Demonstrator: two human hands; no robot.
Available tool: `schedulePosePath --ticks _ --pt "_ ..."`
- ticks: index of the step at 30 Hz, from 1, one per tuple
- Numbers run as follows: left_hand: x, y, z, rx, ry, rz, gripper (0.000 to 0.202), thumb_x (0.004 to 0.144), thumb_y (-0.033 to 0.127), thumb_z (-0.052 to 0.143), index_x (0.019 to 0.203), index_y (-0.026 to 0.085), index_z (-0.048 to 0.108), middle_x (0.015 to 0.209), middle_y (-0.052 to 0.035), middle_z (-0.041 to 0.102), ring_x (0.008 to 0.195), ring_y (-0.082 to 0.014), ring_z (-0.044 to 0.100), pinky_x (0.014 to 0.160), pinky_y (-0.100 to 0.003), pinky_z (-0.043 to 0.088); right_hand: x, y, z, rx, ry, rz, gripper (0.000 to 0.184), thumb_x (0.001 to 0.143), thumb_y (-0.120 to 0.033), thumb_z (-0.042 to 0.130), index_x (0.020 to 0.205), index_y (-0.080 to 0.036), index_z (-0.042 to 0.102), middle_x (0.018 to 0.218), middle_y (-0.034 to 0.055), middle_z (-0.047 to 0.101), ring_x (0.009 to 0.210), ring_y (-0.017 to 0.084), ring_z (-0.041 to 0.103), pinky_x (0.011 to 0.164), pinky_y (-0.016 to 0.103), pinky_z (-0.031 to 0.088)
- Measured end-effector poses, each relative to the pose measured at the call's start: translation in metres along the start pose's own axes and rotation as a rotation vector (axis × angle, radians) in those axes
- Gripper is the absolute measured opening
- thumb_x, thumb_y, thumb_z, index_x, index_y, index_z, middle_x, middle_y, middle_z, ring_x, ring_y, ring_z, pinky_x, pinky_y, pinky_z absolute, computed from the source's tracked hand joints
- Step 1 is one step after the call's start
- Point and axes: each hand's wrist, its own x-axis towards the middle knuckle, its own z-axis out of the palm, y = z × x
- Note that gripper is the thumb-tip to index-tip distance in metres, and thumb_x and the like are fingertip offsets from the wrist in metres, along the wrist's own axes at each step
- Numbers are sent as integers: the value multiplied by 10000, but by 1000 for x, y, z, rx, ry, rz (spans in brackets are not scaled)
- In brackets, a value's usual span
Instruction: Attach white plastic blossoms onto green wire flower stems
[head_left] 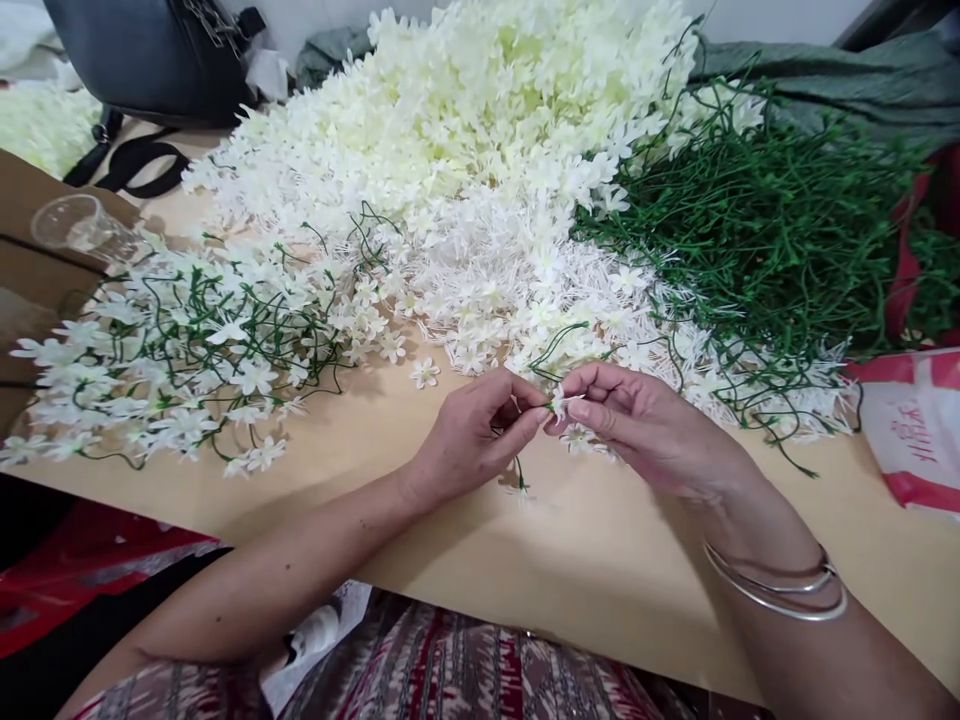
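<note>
My left hand (487,430) is closed in a pinch on a green artificial flower stem (519,470), part of which hangs below the fingers. My right hand (630,420) pinches a small white artificial flower (559,402) against the stem's tip, so both hands meet at the blossom. Behind them spreads a heap of loose white petals and blossoms (480,250). A tangle of bare green stems (772,220) lies to the right, and a pile of white flowers on green stems (202,350) lies to the left.
A clear plastic cup (86,228) lies tipped beside a cardboard box (45,290) at the left. A black bag (150,60) stands behind. At the right edge lies a red and white plastic bag (911,425). The table's front edge runs just before my lap.
</note>
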Motion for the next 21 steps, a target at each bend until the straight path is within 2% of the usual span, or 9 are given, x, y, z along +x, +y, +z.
schedulePosePath --ticks 6,9,16,21 --pt "0 -2 0 -16 -14 2 89 986 236 678 955 156 653 784 16 638 596 -61 516 562 -189 423 0 3 3 -41 49 16 352 703 -531 928 782 -274 702 748 -23 674 726 173 706 770 343 535" --pt "0 -2 0 -17 -18 -4 85 991 232 676 950 162 647 778 21 637 598 -64 518 571 -191 429 -1 3 3 -70 58 26 360 696 -555 923 794 -279 713 761 -15 694 721 179 698 737 341 512" --pt "1 -5 -1 -16 -52 66 99 1021 252 664 959 176 657 837 -13 695 701 -91 624 636 -203 483 -4 3 -2 -197 -14 23 304 847 -518 815 858 -234 705 703 4 730 663 159 653 594 298 359" --pt "2 -6 -2 -31 -71 94 70 1016 215 666 960 173 659 848 -21 705 767 -102 666 682 -204 514 -3 1 -2 -211 -54 24 310 866 -509 807 840 -225 686 686 5 747 657 144 648 608 289 361"
